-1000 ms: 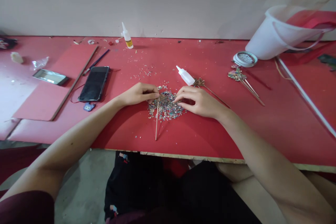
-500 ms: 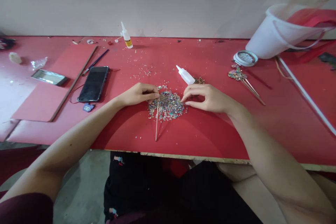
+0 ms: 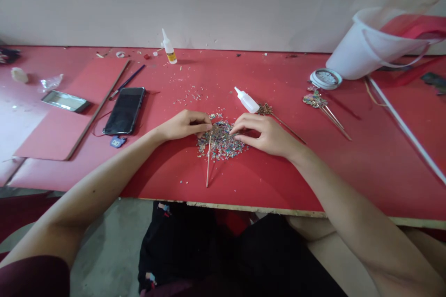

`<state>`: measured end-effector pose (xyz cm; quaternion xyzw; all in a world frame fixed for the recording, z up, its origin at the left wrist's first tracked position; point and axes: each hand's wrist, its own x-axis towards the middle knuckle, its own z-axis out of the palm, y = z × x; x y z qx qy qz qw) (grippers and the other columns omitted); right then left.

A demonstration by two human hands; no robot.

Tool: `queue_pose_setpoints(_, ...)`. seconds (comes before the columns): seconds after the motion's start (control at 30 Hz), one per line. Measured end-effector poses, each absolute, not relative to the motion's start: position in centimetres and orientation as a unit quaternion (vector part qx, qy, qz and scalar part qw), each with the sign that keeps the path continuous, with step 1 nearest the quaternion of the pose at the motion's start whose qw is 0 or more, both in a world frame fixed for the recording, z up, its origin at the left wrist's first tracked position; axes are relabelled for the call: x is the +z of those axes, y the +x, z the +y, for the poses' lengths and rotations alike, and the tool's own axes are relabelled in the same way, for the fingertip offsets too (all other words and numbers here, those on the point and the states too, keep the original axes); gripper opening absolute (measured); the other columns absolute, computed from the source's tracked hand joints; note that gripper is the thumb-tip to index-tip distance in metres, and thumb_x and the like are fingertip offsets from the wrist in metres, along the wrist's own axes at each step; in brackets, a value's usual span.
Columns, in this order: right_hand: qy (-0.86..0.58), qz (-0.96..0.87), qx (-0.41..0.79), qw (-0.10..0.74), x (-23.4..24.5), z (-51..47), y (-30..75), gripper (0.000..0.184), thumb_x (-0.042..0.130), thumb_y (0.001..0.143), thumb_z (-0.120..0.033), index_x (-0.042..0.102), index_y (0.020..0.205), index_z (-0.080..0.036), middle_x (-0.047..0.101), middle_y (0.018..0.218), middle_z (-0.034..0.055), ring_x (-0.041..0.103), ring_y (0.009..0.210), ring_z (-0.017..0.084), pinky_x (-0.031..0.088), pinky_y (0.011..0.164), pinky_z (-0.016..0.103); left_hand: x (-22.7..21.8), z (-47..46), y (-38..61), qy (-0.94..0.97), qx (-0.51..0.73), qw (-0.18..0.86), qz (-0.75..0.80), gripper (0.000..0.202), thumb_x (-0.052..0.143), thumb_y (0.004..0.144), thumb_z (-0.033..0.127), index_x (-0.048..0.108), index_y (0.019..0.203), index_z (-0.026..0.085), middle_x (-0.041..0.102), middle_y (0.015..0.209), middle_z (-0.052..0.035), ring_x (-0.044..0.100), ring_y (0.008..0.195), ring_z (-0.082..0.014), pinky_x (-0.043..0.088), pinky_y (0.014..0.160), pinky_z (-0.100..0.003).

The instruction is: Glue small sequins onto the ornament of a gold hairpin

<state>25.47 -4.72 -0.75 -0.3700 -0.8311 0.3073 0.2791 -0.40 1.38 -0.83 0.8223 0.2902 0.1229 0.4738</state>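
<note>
My left hand [image 3: 192,123] pinches the ornate end of a metal hairpin [image 3: 208,162] over a pile of small, shiny multicoloured chips [image 3: 223,148]. The pin's thin stem points down toward me, while its head partly blends into the chips. From the other side, my right hand [image 3: 256,131] reaches over the pile with its fingertips drawn together at the chips; whatever may be between them is too small to name. A white glue bottle [image 3: 247,100] lies just beyond that hand, beside another hairpin [image 3: 266,109] with a brown openwork head.
A decorated hairpin [image 3: 317,100] lies right, near a round container [image 3: 325,78] and a white bucket [image 3: 358,46]. Another glue bottle [image 3: 169,48] stands at the back. Left are a phone [image 3: 124,110], a brush [image 3: 128,81], a board [image 3: 66,125] and a small metal tray [image 3: 65,101].
My right hand has moved left, farther over the chips and closer to my left hand, uncovering the stem of the hairpin behind it. My left hand stays nearly still.
</note>
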Motion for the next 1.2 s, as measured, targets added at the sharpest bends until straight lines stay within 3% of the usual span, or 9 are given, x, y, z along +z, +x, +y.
queue_pose_setpoints(0.17,-0.390,-0.778,0.398,0.289,-0.6,-4.6,26.1,0.018,0.063,0.084,-0.033,0.067,0.096,-0.020,0.066,0.096,0.0047,0.062,0.089,0.017,0.049,0.083,0.033,-0.8,1.3,-0.3,0.823,0.123,0.471,0.293,0.028,0.050,0.091,0.037,0.061,0.080,0.013,0.056,0.066,0.0006,0.051,0.062,-0.0084,0.041,0.061,-0.019)
queue_pose_setpoints(0.5,-0.356,-0.687,0.527,0.352,-0.6,-5.0,25.2,0.021,0.070,0.079,-0.032,0.065,0.095,-0.019,0.064,0.093,0.0032,0.063,0.084,0.014,0.051,0.076,0.029,-0.6,1.2,-0.2,0.820,0.122,0.466,0.309,0.028,0.051,0.091,0.036,0.061,0.078,0.013,0.055,0.064,0.0014,0.050,0.061,-0.0077,0.040,0.061,-0.019)
queue_pose_setpoints(0.7,-0.391,-0.703,0.547,0.232,-0.1,-4.3,27.6,0.025,0.071,0.077,-0.035,0.067,0.096,-0.018,0.067,0.090,0.0034,0.065,0.077,0.014,0.053,0.075,0.031,-0.5,1.2,-0.2,0.826,0.121,0.458,0.306,0.029,0.050,0.091,0.036,0.061,0.078,0.013,0.056,0.065,0.0008,0.050,0.061,-0.0076,0.040,0.061,-0.019)
queue_pose_setpoints(0.8,-0.360,-0.717,0.550,0.233,-0.9,-4.6,26.1,0.024,0.070,0.078,-0.034,0.068,0.096,-0.019,0.068,0.095,0.0046,0.063,0.090,0.016,0.051,0.081,0.031,-0.6,1.2,-0.2,0.826,0.123,0.462,0.299,0.029,0.050,0.091,0.036,0.061,0.079,0.013,0.056,0.064,0.0009,0.051,0.061,-0.0079,0.040,0.061,-0.019)
queue_pose_setpoints(1.03,-0.323,-0.669,0.591,0.313,-0.7,-5.0,25.2,0.021,0.071,0.078,-0.029,0.066,0.095,-0.018,0.065,0.089,0.0023,0.062,0.078,0.012,0.051,0.071,0.026,-0.6,1.2,-0.3,0.828,0.125,0.463,0.291,0.029,0.049,0.091,0.037,0.061,0.079,0.014,0.056,0.065,0.0009,0.051,0.061,-0.0084,0.040,0.061,-0.019)
queue_pose_setpoints(1.2,-0.321,-0.672,0.636,0.204,0.2,-4.7,26.8,0.023,0.070,0.079,-0.031,0.066,0.097,-0.017,0.066,0.088,0.0032,0.065,0.076,0.013,0.052,0.069,0.027,-0.5,1.1,-0.2,0.823,0.124,0.467,0.299,0.028,0.050,0.091,0.037,0.061,0.079,0.013,0.056,0.064,0.0006,0.051,0.061,-0.0087,0.041,0.061,-0.019)
